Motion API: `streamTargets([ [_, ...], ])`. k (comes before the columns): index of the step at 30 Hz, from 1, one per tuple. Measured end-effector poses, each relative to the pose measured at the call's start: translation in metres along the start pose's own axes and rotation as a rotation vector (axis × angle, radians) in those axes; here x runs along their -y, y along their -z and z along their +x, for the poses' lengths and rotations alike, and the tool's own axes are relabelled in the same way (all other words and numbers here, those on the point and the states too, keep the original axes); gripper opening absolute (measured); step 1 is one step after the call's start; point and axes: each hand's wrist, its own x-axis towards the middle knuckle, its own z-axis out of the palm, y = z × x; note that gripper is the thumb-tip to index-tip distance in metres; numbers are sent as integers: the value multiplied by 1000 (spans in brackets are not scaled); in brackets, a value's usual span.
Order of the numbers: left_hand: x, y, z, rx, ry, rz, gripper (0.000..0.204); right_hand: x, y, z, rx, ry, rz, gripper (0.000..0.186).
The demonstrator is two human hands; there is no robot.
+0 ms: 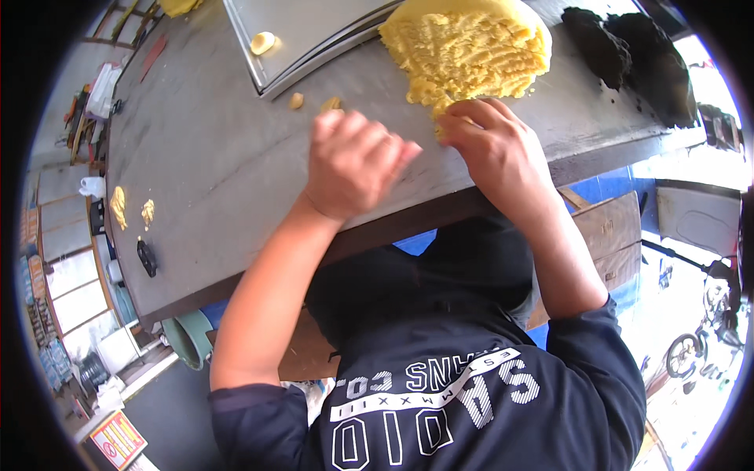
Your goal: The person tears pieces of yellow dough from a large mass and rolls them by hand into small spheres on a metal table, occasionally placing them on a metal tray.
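Note:
My left hand [353, 161] is over the grey worktop [196, 157], fingers curled and blurred; whether it holds anything is hidden. My right hand [491, 145] pinches yellow dough [442, 118] at the lower tail of a large, roughly spread dough mound [465, 47]. Small dough pieces [296, 100] lie just beyond my left hand, beside a metal tray [318, 39]. A pale round piece [261, 42] sits on that tray.
Crumpled black plastic [652, 71] lies at the right end. Dough scraps [119, 206] and a black object [146, 257] lie at the left, and more dough [179, 6] at the back. A green container [188, 337] stands below the left edge. Wooden boards [597, 235] are below the right.

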Motion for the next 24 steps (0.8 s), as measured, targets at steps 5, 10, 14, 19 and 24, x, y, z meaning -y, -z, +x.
streamTargets([
  [5,27,4,-17,-259,708,-313,18,22,-9,20,107,1,-13,8],
  [10,-4,79,-58,316,471,447,20,6,16,-8,1,-189,231,24],
  [14,-39,82,-76,268,542,379,18,9,7,-25,28,-146,85,24],
  [19,-24,69,-107,67,876,-282,12,-2,-22,0,-18,73,18,10],
  [24,-42,58,-81,-189,1212,-829,24,6,-13,5,97,20,-154,11],
])
